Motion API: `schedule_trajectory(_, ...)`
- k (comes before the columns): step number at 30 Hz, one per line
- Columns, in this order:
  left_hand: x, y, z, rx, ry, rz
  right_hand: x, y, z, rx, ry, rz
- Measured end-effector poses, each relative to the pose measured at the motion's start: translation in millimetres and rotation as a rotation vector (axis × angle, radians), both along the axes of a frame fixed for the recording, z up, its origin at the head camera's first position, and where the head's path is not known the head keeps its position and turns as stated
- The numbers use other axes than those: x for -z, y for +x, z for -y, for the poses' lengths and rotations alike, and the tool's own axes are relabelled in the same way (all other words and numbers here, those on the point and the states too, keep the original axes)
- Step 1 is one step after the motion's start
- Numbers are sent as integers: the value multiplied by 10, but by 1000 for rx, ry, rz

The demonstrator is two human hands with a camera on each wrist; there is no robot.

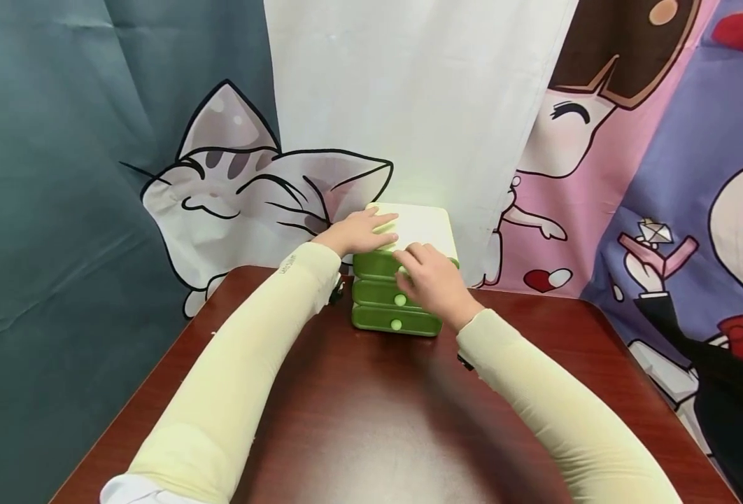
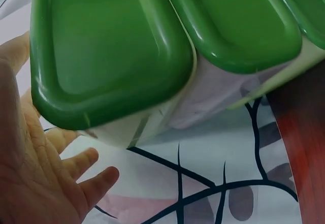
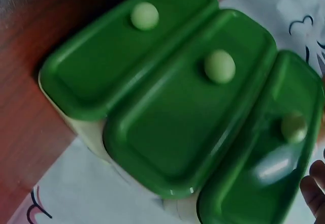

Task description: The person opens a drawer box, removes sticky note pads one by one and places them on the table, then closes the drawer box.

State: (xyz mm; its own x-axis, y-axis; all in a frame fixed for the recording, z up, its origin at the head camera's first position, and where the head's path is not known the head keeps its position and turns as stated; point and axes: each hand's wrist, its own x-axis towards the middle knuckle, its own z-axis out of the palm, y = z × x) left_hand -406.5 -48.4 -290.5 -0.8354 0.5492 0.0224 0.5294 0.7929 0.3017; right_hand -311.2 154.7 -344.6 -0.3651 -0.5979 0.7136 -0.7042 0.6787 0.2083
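Observation:
A small three-drawer box with a pale top (image 1: 425,224) and green drawer fronts (image 1: 384,319) stands at the far side of the table. My left hand (image 1: 362,232) lies over the left part of its top, fingers spread. In the left wrist view, that hand (image 2: 40,168) shows beside the end of the top drawer (image 2: 117,46). My right hand (image 1: 433,283) is in front of the upper drawers, fingers loosely bent. The right wrist view shows its fingertips (image 3: 312,188) by the top drawer's edge, apart from the round light-green knob (image 3: 294,127).
Lower knobs (image 3: 220,66) stick out from the other two fronts. The reddish-brown table (image 1: 371,413) stretches from the box toward me. Right behind the box hangs a cloth backdrop (image 1: 409,98) with cartoon figures.

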Motion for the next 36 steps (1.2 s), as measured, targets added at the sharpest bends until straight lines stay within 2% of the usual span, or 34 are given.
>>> schedule_trajectory(8,59,-47,-31,72,-51,-2,198,-57,82,27,115,7)
schedule_trajectory(15,36,-45,-64,91,-45,14,274,-107,80,58,172,-79)
schedule_trajectory(21,25,-45,-39,73,-61,22,270,-135,127,53,176,-101)
schedule_trajectory(27,41,-85,-32,80,-65,33,269,-84,149,76,182,-78)
schedule_trajectory(31,49,-106,-48,97,-84,3,282,-28,142,64,164,-83)
schedule_trajectory(36,82,-100,-23,98,-126,-53,312,37,159,21,141,-140)
